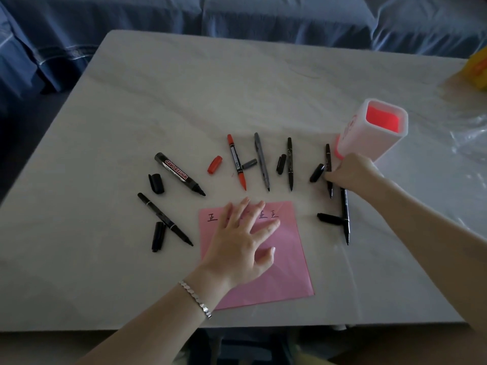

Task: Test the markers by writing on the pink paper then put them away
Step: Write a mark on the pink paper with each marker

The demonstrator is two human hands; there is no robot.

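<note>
The pink paper [284, 272] lies at the table's near middle, with several written characters along its top edge. My left hand [245, 241] rests flat on it, fingers spread. Uncapped markers fan out above the paper: a thick whiteboard marker [180, 174], a thin black one [164, 218], a red one [236, 162], a grey one [261, 160] and several black ones, each with its cap lying beside it. My right hand [347, 171] curls round a thin black marker [328, 156] next to its black cap [317, 173]. Behind that hand stands the pink-and-white pen holder [374, 133].
The pale marble table [237, 88] runs back to a blue sofa [184, 19]. Clear plastic wrap [469, 135] and a yellow object [478, 69] sit at the right edge. Another black marker [345, 214] and cap [329, 219] lie right of the paper.
</note>
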